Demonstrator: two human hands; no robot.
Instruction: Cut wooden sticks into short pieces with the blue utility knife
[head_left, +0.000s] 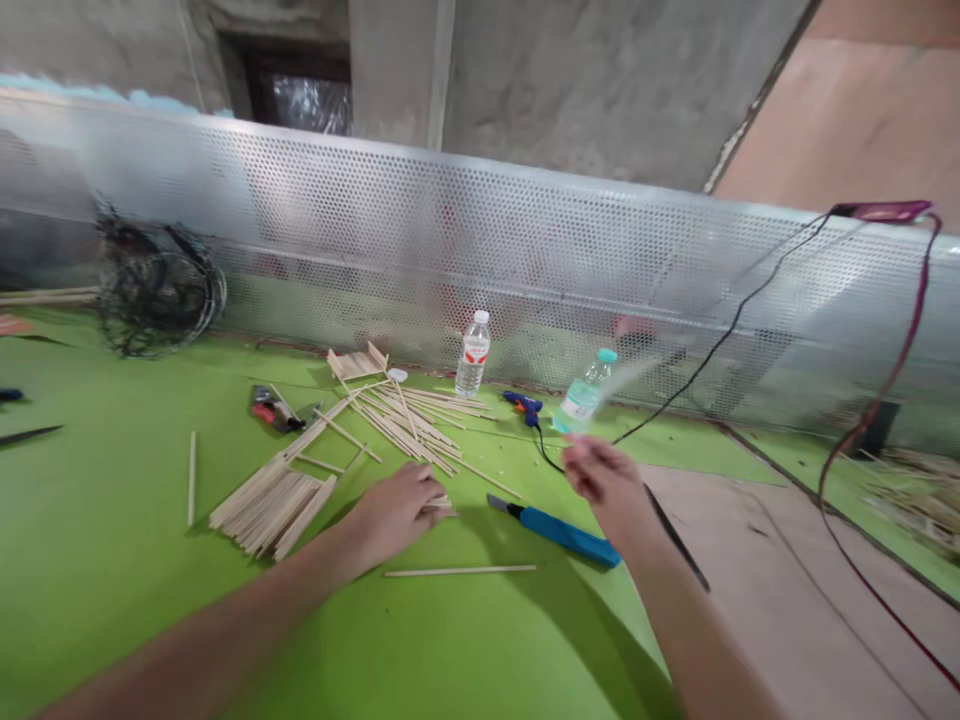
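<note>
My left hand (401, 505) rests low over the green table, fingers closed round some short wooden sticks (442, 507) whose ends poke out to the right. My right hand (604, 480) is raised in front of the green-capped bottle (581, 395), its fingers pinched together and blurred. A pale, translucent streak (630, 376) shows above that hand; whether it is held I cannot tell. Between my hands lies a blue-handled knife (566, 535). One thin stick (460, 571) lies nearer to me. Beyond my left hand are a loose spread of sticks (412, 415) and a neat stick bundle (270, 500).
A blue glue gun (523, 405) and a clear bottle (472, 355) stand near the perforated metal screen (525, 270). Pliers (275, 408) lie left of the sticks. Coiled wire (161, 290) sits far left. A board (787, 560) and hanging cable (877, 420) are at right.
</note>
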